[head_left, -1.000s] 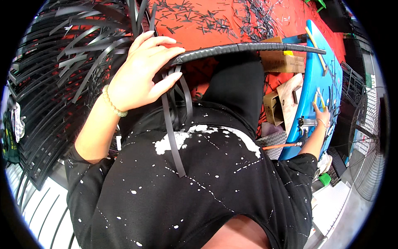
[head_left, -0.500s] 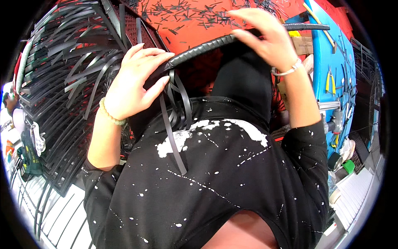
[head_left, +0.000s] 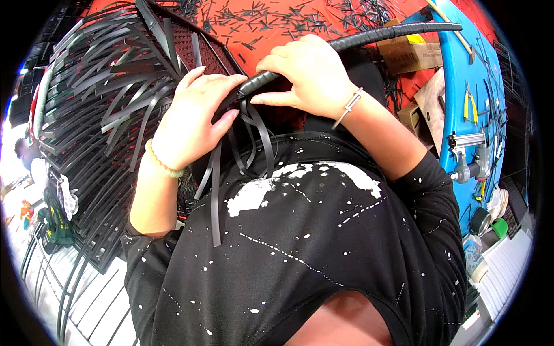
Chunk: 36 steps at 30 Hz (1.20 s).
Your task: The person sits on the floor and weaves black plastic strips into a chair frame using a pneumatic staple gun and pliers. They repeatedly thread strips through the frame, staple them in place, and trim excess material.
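A long curved rod wrapped in flat black strip [head_left: 369, 38] runs from my hands out to the upper right. My left hand [head_left: 199, 115] is closed round its near left part, thumb below and fingers over the top. Just right of it, my right hand [head_left: 311, 75] curls over the wrapped rod with the thumb underneath; a short wrapped stretch shows between the two hands. Loose black strips [head_left: 216, 196] hang below my left hand, in front of my shirt. What lies inside my left palm is hidden.
A large dark woven frame with many loose strip ends [head_left: 109, 144] stands at my left. Strip offcuts [head_left: 254, 23] litter the red floor ahead. On the right, a blue table [head_left: 461, 115] bears yellow-handled pliers [head_left: 470, 106] and a metal tool [head_left: 476, 161]; a cardboard box [head_left: 410, 55] sits beside it.
My right hand has moved left and down along the wrapped rod, close to my left hand, and its fingers have closed over the rod. My left hand has stayed nearly in place.
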### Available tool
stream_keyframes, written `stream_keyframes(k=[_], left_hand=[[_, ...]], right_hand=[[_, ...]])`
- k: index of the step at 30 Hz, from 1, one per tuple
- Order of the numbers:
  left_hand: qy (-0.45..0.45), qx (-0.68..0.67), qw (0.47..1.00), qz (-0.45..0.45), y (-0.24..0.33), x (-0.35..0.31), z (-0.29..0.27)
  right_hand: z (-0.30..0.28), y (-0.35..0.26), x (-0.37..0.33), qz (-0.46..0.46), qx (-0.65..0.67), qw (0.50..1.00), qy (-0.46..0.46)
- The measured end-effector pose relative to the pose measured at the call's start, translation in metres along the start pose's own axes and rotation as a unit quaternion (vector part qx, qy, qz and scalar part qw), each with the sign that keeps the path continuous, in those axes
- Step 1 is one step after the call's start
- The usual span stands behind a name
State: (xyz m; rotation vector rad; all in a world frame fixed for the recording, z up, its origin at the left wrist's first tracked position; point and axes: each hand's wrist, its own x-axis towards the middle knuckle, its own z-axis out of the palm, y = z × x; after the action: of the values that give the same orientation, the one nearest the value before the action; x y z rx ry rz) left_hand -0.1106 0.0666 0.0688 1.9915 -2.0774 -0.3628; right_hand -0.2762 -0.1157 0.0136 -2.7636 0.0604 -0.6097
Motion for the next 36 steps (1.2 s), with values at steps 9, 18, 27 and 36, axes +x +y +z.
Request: stream_keyframes(k=[9,18,27,36], left_hand=[[0.058,0.004,0.998,0.011,0.002,0.001,0.008],[0.033,0.076,0.996,-0.017,0.002,0.006,0.014],[0.098,-0.104,0.988,0.051,-0.008,0.002,0.004],[0.203,-0.305,0.930,-0.045,0.003,0.005,0.014]], right_hand=[[0.002,-0.008,0.004,0.049,-0.015,0.999,-0.005],[0.000,-0.013,0.005,0.072,-0.051,0.996,-0.025],[-0.001,-0.012,0.007,0.064,-0.045,0.996,-0.031],[-0.005,-0.016,0.013,0.071,-0.040,0.996,-0.034]])
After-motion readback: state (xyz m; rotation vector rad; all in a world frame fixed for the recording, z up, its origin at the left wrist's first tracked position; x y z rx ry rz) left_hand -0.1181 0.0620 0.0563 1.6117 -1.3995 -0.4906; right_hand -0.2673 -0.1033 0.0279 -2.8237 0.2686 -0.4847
